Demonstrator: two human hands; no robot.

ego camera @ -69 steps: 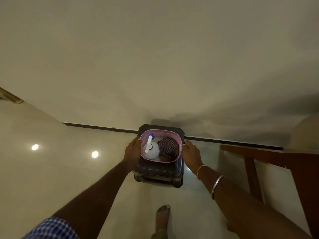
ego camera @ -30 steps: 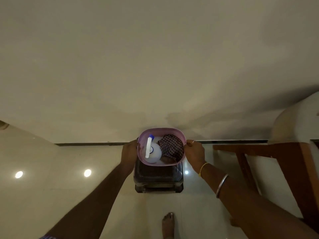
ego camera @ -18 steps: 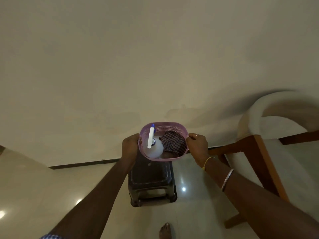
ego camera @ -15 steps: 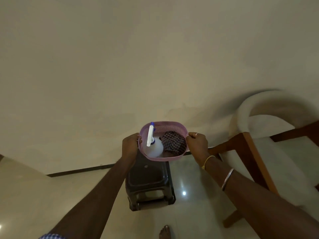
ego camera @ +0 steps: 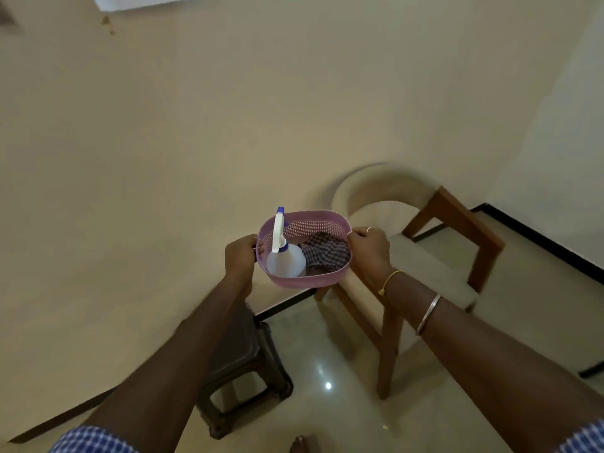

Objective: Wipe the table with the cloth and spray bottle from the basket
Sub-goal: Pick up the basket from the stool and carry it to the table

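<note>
Gripping the pink basket [ego camera: 305, 282] by opposite rims, left hand [ego camera: 240, 256] and right hand [ego camera: 369, 251] risk tipping its upright spray bottle [ego camera: 284, 256] onto the cloth [ego camera: 325, 255].

Both arms reach forward, nearly straight, with the basket [ego camera: 304, 282] between them. The left hand [ego camera: 240, 256] clasps its left rim, fingers curled over the edge; the right hand [ego camera: 369, 251] clasps its right rim, bangles on that wrist.

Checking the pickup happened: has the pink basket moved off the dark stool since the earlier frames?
Yes. The pink basket, held by the left hand and right hand, is now lifted above the dark stool toward the chair.
</note>
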